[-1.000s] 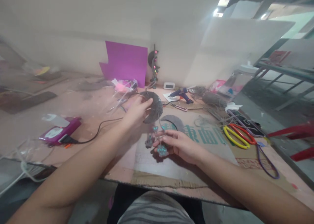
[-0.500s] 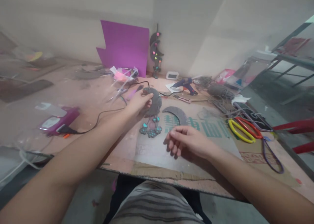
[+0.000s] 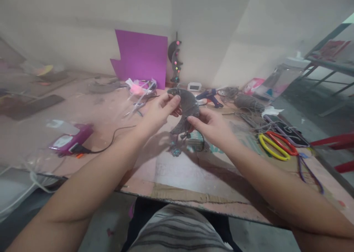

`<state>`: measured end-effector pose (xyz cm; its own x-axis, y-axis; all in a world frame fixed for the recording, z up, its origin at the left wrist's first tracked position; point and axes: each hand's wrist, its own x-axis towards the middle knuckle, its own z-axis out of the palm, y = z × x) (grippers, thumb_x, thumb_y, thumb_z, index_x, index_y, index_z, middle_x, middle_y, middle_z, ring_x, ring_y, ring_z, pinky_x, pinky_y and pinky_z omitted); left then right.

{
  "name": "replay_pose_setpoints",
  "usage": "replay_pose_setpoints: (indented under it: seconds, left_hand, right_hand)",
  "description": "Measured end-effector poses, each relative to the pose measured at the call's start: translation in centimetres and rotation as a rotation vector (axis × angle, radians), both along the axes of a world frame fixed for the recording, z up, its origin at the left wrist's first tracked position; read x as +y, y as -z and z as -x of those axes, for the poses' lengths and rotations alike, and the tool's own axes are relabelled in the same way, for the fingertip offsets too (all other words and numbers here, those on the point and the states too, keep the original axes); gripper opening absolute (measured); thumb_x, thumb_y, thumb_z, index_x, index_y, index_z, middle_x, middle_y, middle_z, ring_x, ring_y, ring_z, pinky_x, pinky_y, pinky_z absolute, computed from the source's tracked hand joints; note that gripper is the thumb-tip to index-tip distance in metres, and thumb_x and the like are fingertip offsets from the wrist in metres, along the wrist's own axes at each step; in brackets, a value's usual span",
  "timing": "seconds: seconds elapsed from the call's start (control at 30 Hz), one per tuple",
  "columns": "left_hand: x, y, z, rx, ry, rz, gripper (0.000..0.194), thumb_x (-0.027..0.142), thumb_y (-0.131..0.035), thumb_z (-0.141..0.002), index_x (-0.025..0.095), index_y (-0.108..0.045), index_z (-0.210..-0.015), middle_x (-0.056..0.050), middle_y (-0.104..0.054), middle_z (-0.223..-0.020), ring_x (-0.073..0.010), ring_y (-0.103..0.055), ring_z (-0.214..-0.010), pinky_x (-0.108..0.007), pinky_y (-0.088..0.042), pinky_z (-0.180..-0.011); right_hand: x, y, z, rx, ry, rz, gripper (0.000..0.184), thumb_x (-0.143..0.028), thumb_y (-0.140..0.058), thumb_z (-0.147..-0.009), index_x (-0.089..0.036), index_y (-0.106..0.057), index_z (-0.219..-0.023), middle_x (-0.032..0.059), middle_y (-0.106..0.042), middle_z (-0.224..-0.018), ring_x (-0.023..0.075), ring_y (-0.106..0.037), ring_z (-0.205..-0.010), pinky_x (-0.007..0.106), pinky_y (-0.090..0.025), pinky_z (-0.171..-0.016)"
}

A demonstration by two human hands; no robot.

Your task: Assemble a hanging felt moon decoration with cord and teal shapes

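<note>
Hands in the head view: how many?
2. The left hand pinches the gray crescent at its upper left end; the right hand holds its lower right side. No others visible.

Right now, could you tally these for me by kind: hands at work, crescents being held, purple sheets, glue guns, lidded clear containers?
Hands: 2 (left hand, right hand)
Held grey crescent: 1
Purple sheet: 1
Blue glue gun: 1
Lidded clear container: 1
Total: 6
</note>
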<state>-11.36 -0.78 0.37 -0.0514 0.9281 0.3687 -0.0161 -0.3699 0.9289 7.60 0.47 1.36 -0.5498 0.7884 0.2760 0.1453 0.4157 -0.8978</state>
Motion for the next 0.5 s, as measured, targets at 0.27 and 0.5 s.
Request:
replay_pose_setpoints:
  seconds: [0.27, 0.5]
  left_hand:
    - [0.5, -0.9, 3.4, 0.391, 0.224, 0.231, 0.049, 0.061, -0.046, -0.094, 0.02, -0.072, -0.094, -0.008, -0.076, -0.098, -0.0192, -0.071, -0.085, -0.031, -0.056, -0.08]
    - [1.9, 0.3, 7.8, 1.035, -0.183, 0.231, 0.028, 0.038, -0.061, -0.083, 0.024, -0.077, -0.102, -0.005, -0.075, -0.107, -0.0222, -0.067, -0.092, -0.029, -0.05, -0.084]
  right_hand:
    - [-2.9, -3.3, -1.6, 0.052, -0.076, 0.032, 0.014, -0.028, -0.064, -0.09, -0.016, -0.068, -0.096, 0.0002, -0.07, -0.079, 0.0128, -0.067, -0.059, 0.027, -0.058, -0.06]
    - [-4.2, -4.4, -2.8, 0.004, -0.132, 0.088, 0.015, -0.032, -0.064, -0.09, -0.018, -0.069, -0.088, 0.0004, -0.07, -0.073, 0.0143, -0.066, -0.057, 0.027, -0.055, -0.057]
